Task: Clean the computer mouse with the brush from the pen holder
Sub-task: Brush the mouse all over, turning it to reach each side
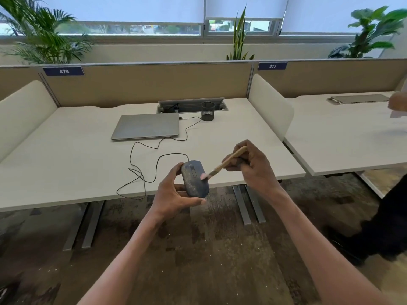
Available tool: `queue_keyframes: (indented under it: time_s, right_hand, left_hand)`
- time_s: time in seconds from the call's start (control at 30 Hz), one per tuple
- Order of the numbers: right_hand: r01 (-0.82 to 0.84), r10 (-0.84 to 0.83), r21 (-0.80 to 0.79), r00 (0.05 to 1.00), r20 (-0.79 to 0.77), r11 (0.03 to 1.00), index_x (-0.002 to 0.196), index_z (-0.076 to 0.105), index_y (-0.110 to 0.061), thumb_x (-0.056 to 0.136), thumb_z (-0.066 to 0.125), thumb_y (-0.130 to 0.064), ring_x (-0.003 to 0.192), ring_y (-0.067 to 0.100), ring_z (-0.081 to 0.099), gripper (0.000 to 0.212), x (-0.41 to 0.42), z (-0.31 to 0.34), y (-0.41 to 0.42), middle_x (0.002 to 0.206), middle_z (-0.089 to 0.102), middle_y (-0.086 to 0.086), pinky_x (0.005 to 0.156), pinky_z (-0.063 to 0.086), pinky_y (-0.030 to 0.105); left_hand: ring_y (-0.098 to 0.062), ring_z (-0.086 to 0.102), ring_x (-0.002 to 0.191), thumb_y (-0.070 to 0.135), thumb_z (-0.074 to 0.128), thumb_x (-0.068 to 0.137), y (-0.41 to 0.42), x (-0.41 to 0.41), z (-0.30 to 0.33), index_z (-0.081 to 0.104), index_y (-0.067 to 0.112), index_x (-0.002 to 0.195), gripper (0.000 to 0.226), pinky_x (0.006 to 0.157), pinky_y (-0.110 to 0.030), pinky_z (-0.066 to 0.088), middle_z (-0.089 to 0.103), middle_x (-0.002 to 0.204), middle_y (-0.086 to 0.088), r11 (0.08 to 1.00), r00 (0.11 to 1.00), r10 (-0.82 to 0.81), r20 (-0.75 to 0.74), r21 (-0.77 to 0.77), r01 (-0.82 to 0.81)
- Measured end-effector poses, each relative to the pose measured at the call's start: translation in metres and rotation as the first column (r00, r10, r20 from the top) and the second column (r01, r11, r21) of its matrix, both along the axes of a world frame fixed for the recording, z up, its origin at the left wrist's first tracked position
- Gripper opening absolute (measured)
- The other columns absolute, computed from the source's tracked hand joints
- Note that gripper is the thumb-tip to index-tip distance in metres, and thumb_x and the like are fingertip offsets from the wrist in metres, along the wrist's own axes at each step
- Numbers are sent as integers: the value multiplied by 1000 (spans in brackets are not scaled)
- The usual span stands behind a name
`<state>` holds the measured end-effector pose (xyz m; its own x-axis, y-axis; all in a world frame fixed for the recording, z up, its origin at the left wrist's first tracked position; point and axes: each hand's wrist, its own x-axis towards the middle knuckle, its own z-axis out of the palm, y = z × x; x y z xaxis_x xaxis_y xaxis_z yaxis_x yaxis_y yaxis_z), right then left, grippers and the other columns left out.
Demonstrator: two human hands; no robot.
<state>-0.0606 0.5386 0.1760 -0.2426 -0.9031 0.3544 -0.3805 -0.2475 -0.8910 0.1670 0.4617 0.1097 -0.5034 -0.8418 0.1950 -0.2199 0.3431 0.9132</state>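
The left hand [176, 192] closes around the dusty mouse [195, 178], lifted above the desk [88, 155] edge so dust falls off. The right hand [251, 166] pinches the brush [226, 162], bristles touching the mouse at 3 o'clock. The pen holder [207, 111] stands at 12 o'clock.

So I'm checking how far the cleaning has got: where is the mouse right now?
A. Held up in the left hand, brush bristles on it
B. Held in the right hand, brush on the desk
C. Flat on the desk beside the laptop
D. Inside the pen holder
A: the left hand grips the mouse off the desk while the right hand holds the brush with its bristles touching the mouse's top.
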Motion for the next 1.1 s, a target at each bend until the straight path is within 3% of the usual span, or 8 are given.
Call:
queue_keyframes:
  time_s: [0.23, 0.4, 0.5, 0.7, 0.8, 0.97, 1.1]
  right_hand:
    - [-113, 118, 77, 991, -57, 991, 94, 53, -11, 84, 41, 28, 93, 26, 74, 42, -5, -3, 22, 90, 74, 17, 80, 63, 38]
    - [23, -54, -169, 982, -181, 985, 103, 55, -8, 92, 56, 16, 91, 17, 75, 27, 6, 15, 10, 94, 75, 11, 78, 63, 32]
    - [17, -93, -238, 946, -310, 971, 108, 55, -7, 93, 59, 10, 88, 12, 74, 23, 17, 17, 5, 98, 75, 7, 76, 63, 31]
    - [-55, -32, -169, 879, -476, 984, 107, 50, -20, 94, 58, 7, 83, 16, 70, 31, 25, 3, 24, 94, 71, 6, 71, 59, 36]
    - [-51, -20, -131, 872, -490, 990, 108, 53, -18, 92, 57, 8, 84, 14, 69, 30, 23, -4, 37, 93, 70, 4, 69, 59, 37]
    - [-46, 18, -45, 874, -485, 998, 106, 55, -18, 91, 56, 8, 80, 14, 68, 30, 20, -14, 50, 92, 70, 0, 66, 57, 38]
    - [-22, -9, -59, 882, -472, 998, 106, 55, -17, 91, 58, 10, 80, 5, 67, 31, 16, -12, 48, 92, 70, -2, 65, 55, 20]
  left_hand:
    - [-15, 73, 96, 24, 98, 54, -3, 1, 0, 37, 24, 146, 111, 73, -35, 64, 49, 142, 2, 1000, 1000, 25, -12, 14, -25]
    - [-5, 71, 87, 24, 97, 53, 0, -3, 5, 36, 24, 145, 110, 67, -22, 61, 47, 137, 8, 1000, 1000, 19, 10, -7, -19]
    - [-9, 70, 86, 27, 96, 54, 2, -6, 6, 36, 24, 145, 109, 65, -20, 60, 47, 135, 10, 1000, 1000, 22, 17, -13, -22]
    - [-15, 72, 90, 33, 97, 48, 2, -7, 4, 37, 21, 145, 114, 69, -26, 62, 49, 140, 1, 999, 999, 48, 6, 3, -48]
    - [-16, 73, 89, 27, 98, 49, 2, -8, 2, 34, 22, 147, 117, 70, -26, 62, 49, 139, 3, 997, 998, 69, -4, 20, -69]
    - [-12, 72, 89, 36, 96, 47, 1, -7, 3, 36, 20, 146, 117, 70, -24, 62, 50, 141, -3, 997, 997, 78, -10, 19, -77]
    - [-14, 72, 91, 37, 97, 48, 0, -6, 5, 36, 22, 146, 116, 71, -26, 63, 49, 141, -1, 997, 997, 72, 0, 7, -72]
